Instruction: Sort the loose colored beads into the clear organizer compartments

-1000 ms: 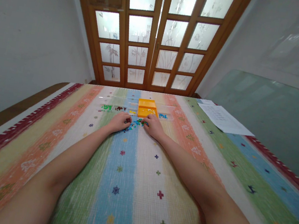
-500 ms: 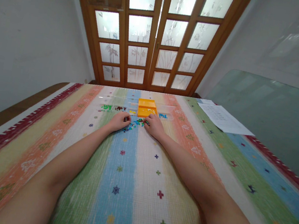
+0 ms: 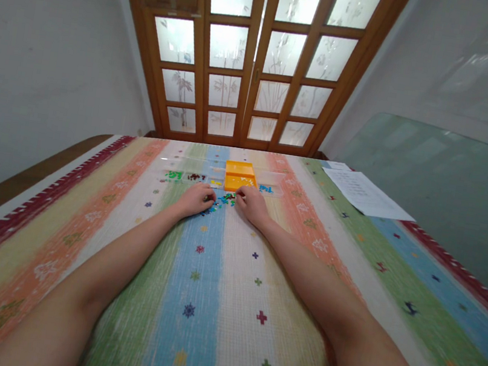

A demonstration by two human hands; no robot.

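Observation:
A loose pile of tiny blue, green and dark red pieces [image 3: 224, 201] lies on the striped cloth between my two hands. My left hand [image 3: 197, 199] is curled at the pile's left edge, thumb and fingers drawn together. On the other side, my right hand [image 3: 251, 205] has its fingers pinched at the pile's right edge, just in front of the orange box [image 3: 239, 168]. Whatever either hand may hold is too small to make out. White pieces lie in the open orange box. Behind my hands a clear compartment case [image 3: 214, 183] holds green, dark red, yellow and blue pieces in separate groups.
The striped tablecloth [image 3: 244, 305] covers the long table. Printed paper sheets [image 3: 364, 193] lie at the far right. A greenish glass panel [image 3: 446, 182] leans along the right wall, and wooden doors with glass panes [image 3: 253, 74] stand beyond the table.
My left hand has shifted slightly right toward the pile. The fingers of my right hand have moved a little, while the box and case stay where they were.

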